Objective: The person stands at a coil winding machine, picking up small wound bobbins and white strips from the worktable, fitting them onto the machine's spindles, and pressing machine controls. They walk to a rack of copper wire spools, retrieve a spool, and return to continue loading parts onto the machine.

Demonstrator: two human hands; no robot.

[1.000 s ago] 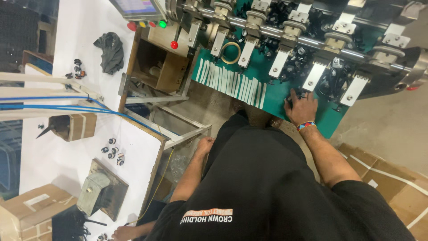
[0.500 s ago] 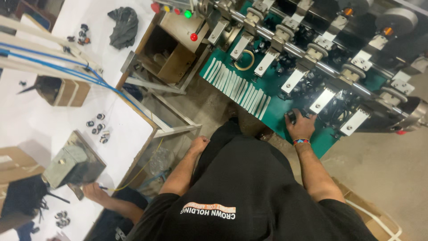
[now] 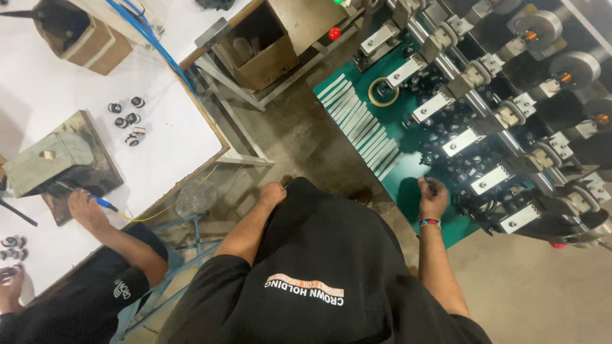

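Right hand [image 3: 432,199] pinches a small dark part [image 3: 431,186] over the green counter [image 3: 408,181] — its shape too tiny to read — while the left hand [image 3: 273,193] rests curled, empty, against the black shirt [image 3: 319,255].

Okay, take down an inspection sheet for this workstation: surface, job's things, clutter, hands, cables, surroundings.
Surface: green machine bed, partly bare near the right hand.
Job's things: small dark part pinched in the right hand; heap of small black parts beside it; row of white strips; tape ring.
Clutter: open cardboard box under the stand.
Hands: right hand on the bed, closed on the small dark part; left hand resting at the person's lap, holding nothing visible.
Cables: blue hoses over the white table; yellow wire off its edge.
Surroundings: a co-worker's hand at the white table, by a grey block.
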